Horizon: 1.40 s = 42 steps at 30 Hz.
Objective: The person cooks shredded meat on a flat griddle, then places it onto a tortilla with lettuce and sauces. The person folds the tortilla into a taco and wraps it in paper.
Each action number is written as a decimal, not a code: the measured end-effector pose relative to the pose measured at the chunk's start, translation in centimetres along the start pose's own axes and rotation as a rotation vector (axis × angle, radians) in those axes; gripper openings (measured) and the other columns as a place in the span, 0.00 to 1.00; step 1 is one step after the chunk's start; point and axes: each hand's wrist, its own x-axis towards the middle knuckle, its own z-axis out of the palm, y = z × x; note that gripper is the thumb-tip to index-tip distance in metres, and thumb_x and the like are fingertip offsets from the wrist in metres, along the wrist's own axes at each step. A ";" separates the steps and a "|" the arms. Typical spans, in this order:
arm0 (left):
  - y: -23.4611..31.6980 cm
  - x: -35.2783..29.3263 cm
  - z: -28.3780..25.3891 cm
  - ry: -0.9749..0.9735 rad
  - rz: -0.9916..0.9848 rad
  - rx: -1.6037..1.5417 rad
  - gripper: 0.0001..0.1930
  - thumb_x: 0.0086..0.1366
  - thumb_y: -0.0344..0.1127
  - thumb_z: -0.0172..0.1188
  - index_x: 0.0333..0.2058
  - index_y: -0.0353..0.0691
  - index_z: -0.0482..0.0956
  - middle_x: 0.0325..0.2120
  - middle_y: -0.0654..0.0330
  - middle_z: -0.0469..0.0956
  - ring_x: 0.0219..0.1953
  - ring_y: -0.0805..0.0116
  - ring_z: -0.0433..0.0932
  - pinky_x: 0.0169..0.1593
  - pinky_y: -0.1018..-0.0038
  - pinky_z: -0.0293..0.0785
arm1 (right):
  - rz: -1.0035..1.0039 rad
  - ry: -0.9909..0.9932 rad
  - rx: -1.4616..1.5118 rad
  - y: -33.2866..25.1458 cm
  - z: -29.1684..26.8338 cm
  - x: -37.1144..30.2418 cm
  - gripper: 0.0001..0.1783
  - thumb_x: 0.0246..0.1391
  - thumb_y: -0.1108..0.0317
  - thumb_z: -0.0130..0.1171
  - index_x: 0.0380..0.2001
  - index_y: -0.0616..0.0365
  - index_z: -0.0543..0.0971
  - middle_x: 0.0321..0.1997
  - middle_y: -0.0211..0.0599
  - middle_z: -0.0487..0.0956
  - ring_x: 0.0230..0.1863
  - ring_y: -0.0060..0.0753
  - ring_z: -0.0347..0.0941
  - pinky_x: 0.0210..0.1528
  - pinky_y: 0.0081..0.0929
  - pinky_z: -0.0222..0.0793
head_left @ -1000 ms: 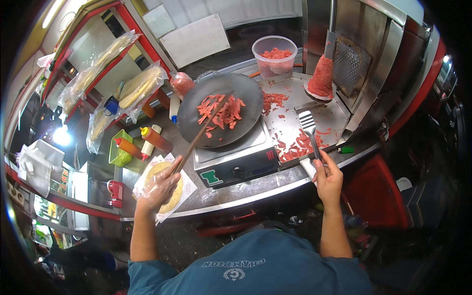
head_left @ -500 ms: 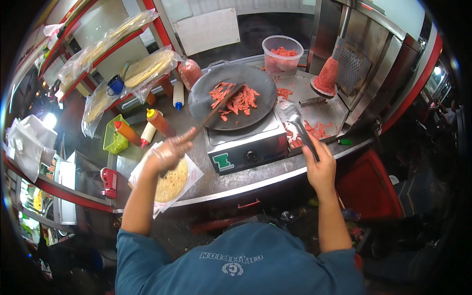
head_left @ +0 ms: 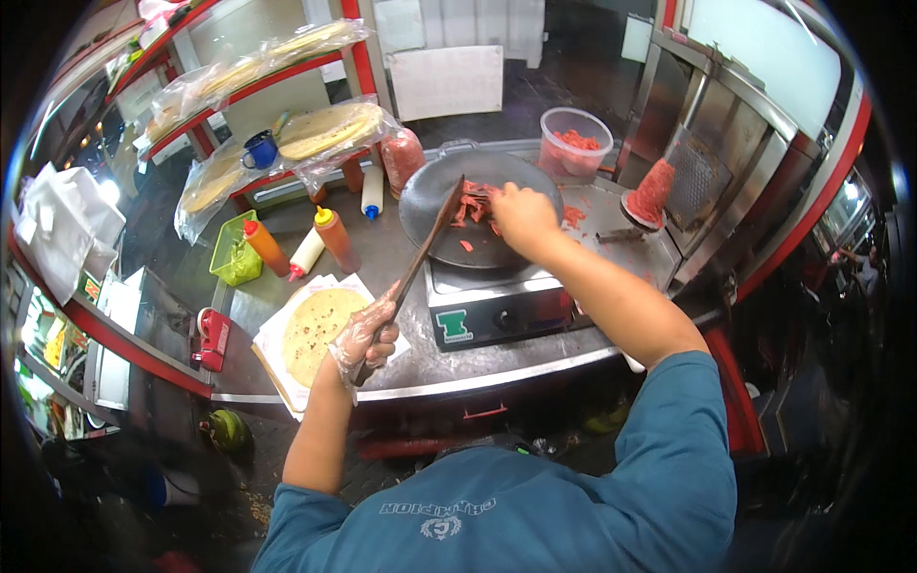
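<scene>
Our gloved left hand (head_left: 363,336) gripped the spatula (head_left: 420,256), fingers wrapped round its handle; our right hand (head_left: 521,215), fingers bunched, gathered meat strips (head_left: 475,203) on the pan (head_left: 478,222); moving them to the flatbread (head_left: 320,329) seemed next

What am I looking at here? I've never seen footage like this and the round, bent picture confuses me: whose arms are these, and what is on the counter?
The picture comes from a wide fisheye camera worn on a person's head, looking down, so straight edges curve. The two arms belong to that person; there is no machine. The left hand, in a thin clear glove, holds a long wooden spatula that slants up to a round dark griddle pan. The right hand is bare and reaches onto the pan among red meat strips. Whether it grips any is hidden. On the metal counter lie a flatbread on white paper, squeeze bottles and a clear tub of red meat. Wrapped flatbreads sit on a shelf behind.
</scene>
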 end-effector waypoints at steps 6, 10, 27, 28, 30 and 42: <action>0.5 -3.9 -1.5 0.136 0.091 -0.137 0.26 0.77 0.46 0.53 0.71 0.59 0.63 0.23 0.72 0.65 0.12 0.87 0.56 0.14 0.87 0.51 | 0.245 -0.516 0.810 8.5 -4.1 4.4 0.15 0.63 0.61 0.63 0.39 0.65 0.87 0.29 0.40 0.84 0.22 0.31 0.79 0.26 0.32 0.78; -1.7 -3.9 -0.5 0.203 0.041 -0.062 0.26 0.75 0.50 0.56 0.69 0.58 0.65 0.23 0.71 0.65 0.12 0.86 0.56 0.14 0.86 0.52 | 0.269 -0.721 0.789 15.8 -1.7 2.9 0.16 0.66 0.59 0.61 0.35 0.61 0.87 0.26 0.35 0.83 0.20 0.26 0.75 0.22 0.28 0.72; -2.5 -2.5 2.6 0.023 0.042 0.064 0.32 0.78 0.47 0.52 0.76 0.59 0.53 0.25 0.71 0.65 0.14 0.85 0.57 0.17 0.86 0.56 | 0.646 -0.408 1.147 8.5 -0.1 5.4 0.19 0.67 0.58 0.60 0.27 0.62 0.83 0.22 0.34 0.80 0.15 0.23 0.69 0.17 0.27 0.64; -2.3 -2.9 2.6 0.018 0.050 0.030 0.32 0.78 0.47 0.52 0.76 0.58 0.54 0.26 0.71 0.65 0.14 0.86 0.57 0.17 0.86 0.56 | 0.716 -0.390 1.257 7.6 1.3 6.1 0.20 0.68 0.59 0.59 0.25 0.60 0.83 0.21 0.33 0.80 0.14 0.22 0.67 0.16 0.26 0.61; -2.3 -3.6 1.8 0.031 0.090 -0.019 0.32 0.77 0.46 0.52 0.76 0.57 0.55 0.26 0.71 0.65 0.14 0.86 0.56 0.16 0.88 0.56 | 0.593 -0.548 1.148 6.8 3.7 7.2 0.19 0.68 0.58 0.59 0.25 0.59 0.83 0.18 0.32 0.78 0.12 0.22 0.63 0.14 0.28 0.58; -2.3 0.5 0.2 -0.112 0.244 0.581 0.36 0.79 0.58 0.45 0.78 0.58 0.45 0.16 0.69 0.61 0.12 0.79 0.63 0.19 0.77 0.65 | 0.264 -0.134 0.611 12.3 2.5 -4.7 0.14 0.62 0.64 0.63 0.34 0.68 0.85 0.22 0.38 0.81 0.25 0.27 0.77 0.25 0.32 0.70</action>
